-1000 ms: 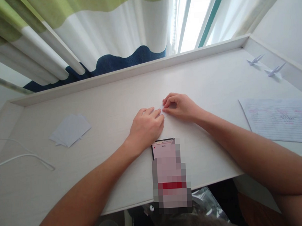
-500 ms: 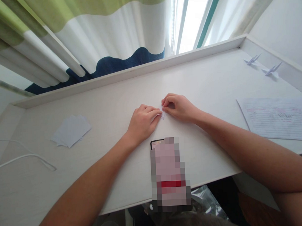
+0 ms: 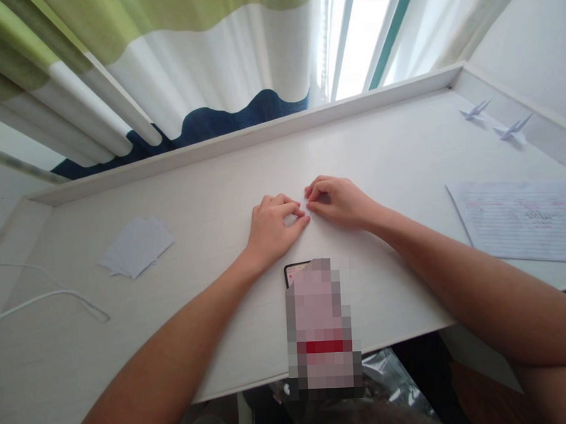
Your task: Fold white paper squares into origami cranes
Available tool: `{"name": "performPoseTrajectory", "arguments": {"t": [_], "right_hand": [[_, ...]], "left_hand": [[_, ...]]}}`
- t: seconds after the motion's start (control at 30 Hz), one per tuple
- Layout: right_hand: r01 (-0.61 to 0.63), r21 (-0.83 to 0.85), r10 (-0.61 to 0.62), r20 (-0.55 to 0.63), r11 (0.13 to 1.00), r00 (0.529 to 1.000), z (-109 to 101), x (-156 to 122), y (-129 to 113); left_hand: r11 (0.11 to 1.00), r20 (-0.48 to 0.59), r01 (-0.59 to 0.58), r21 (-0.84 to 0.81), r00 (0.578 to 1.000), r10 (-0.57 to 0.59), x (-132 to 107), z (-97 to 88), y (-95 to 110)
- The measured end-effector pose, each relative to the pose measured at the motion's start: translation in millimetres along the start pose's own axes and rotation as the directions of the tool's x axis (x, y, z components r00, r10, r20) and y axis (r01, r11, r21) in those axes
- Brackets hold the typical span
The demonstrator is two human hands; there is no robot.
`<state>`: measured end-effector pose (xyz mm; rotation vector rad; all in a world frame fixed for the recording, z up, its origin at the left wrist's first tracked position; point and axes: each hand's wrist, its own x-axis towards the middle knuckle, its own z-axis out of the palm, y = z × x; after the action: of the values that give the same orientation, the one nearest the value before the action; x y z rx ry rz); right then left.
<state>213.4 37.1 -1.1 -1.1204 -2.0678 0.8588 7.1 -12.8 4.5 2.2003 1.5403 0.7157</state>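
Between my hands on the white desk is a small piece of folded white paper (image 3: 303, 205), mostly hidden by my fingers. My left hand (image 3: 273, 230) holds its left side, the thumb at the near end and the fingertips above, with a small gap between them. My right hand (image 3: 337, 201) pinches the paper's right side, thumb against curled fingers. Both hands rest low on the desk, fingertips almost meeting.
A phone (image 3: 292, 271), mostly blurred out, lies in front of my hands. Left are a stack of white paper sheets (image 3: 137, 246) and a white cable (image 3: 56, 293). Right are a lined, written paper pad (image 3: 522, 220) and two folded paper figures (image 3: 476, 110). A raised rim (image 3: 242, 135) borders the desk.
My left thumb has shifted right over the near tip of the folded paper, opening a gap below the index finger. My right hand stays nearly in place.
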Motion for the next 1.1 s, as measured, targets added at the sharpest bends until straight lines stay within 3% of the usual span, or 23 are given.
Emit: {"name": "performPoseTrajectory", "arguments": {"t": [0.2,0.67,0.87,1.1], "right_hand": [[0.049,-0.063,-0.043,0.095,0.997,0.995,-7.1,-0.6,-2.2],[-0.019,-0.069,0.024,0.065,0.997,0.998,-8.5,0.9,1.8],[0.013,0.007,-0.013,0.034,1.0,0.999,-6.7,0.7,7.5],[0.055,-0.069,-0.049,0.088,0.996,0.995,-10.3,0.4,6.0]], "left_hand": [[1.0,0.012,0.004,0.01,1.0,-0.004,-0.4,0.4,0.4],[0.999,0.032,0.042,0.026,0.999,-0.043,-2.1,-0.8,6.0],[0.999,-0.006,0.014,0.033,1.0,-0.014,-6.3,0.0,5.5],[0.994,-0.027,-0.019,0.108,0.999,0.023,-9.6,0.4,5.6]]}}
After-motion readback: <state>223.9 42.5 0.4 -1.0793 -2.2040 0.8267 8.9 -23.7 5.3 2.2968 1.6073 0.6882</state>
